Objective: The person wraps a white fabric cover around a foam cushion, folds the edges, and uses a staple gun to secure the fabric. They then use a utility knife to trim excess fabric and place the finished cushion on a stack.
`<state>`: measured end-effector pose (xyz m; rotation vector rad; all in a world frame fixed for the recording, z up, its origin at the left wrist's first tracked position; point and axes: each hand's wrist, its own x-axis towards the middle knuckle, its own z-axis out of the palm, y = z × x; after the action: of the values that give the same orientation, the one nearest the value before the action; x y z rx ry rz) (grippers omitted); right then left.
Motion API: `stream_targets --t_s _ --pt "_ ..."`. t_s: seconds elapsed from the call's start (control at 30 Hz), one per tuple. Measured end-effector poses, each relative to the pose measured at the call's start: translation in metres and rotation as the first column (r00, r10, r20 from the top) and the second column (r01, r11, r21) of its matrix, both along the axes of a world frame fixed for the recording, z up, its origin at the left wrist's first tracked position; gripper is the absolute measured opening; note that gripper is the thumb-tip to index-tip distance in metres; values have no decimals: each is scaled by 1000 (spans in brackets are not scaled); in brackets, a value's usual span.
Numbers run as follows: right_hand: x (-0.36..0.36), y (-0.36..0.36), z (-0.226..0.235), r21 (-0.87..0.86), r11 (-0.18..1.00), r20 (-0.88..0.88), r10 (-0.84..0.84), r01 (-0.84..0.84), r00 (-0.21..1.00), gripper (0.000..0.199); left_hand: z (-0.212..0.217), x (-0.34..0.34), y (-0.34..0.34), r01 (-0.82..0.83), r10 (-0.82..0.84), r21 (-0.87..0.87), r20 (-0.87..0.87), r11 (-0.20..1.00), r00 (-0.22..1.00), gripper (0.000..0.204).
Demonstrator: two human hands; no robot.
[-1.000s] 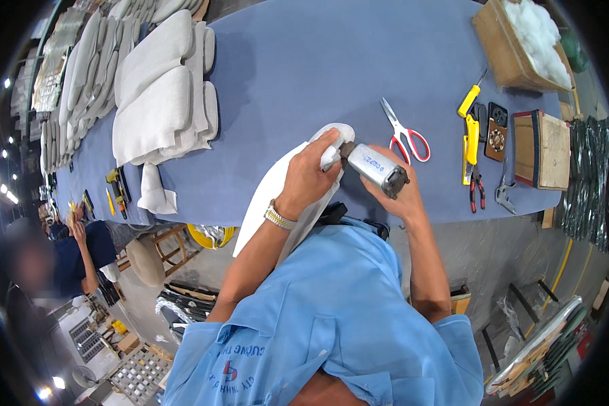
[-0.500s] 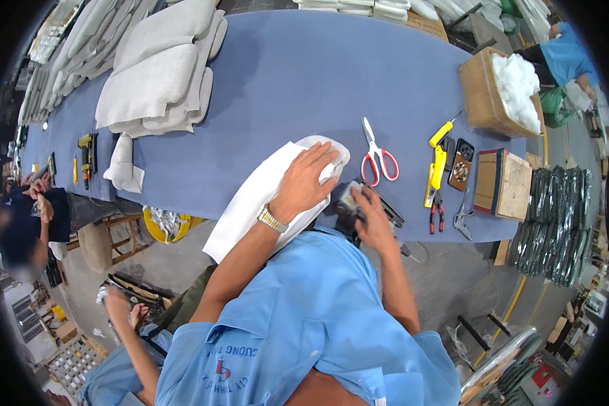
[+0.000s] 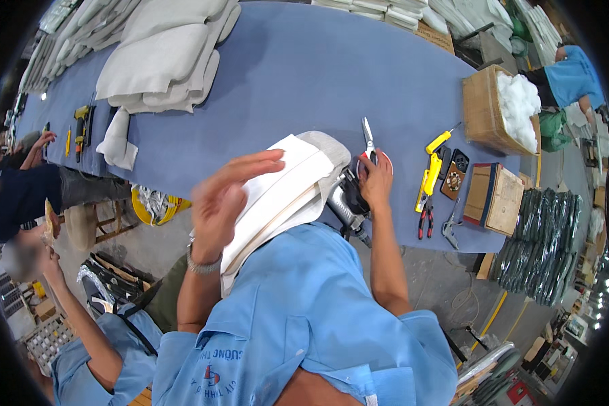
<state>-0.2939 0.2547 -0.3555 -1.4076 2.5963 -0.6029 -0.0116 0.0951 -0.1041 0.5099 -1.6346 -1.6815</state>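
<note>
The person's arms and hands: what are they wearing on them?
Short, light blue shirt sleeves cover only the upper arms; the forearms are bare. The left hand has a silver metal watch on its wrist. The right hand wears no glove, and no watch or band shows on that wrist.

**Boxes and a phone at the table's right end**

An open brown cardboard box [image 3: 482, 101] of white stuffing stands at the blue table's [image 3: 304, 74] far right end. Nearer, a flat brown box [image 3: 504, 201] lies by the table edge, touching a dark-edged case [image 3: 479, 192]. Left of those lies a dark phone [image 3: 455, 174], its screen side not visible.
</note>
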Motion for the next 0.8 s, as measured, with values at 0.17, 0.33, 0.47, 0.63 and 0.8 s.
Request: stream_targets --t_s 0.17,0.33,0.47,0.63,0.8 --pt "-13 2 -15 -25 999 13 -43 43 999 48 113 5 13 403 -513 -564 -43 721 857 57" --pt "-20 -1 -2 -109 965 105 -225 237 969 41 134 45 -15 631 -658 -592 213 502 722 56" --pt "28 6 91 -306 940 598 68 149 798 39 126 45 -12 588 -628 -565 152 579 763 58" --pt "98 -17 139 -333 943 227 98 -17 969 42 99 22 -14 245 -294 -458 -38 854 955 64" --pt "86 -21 96 -386 891 519 -6 240 855 19 5 -55 -3 321 -24 -639 427 699 904 68"
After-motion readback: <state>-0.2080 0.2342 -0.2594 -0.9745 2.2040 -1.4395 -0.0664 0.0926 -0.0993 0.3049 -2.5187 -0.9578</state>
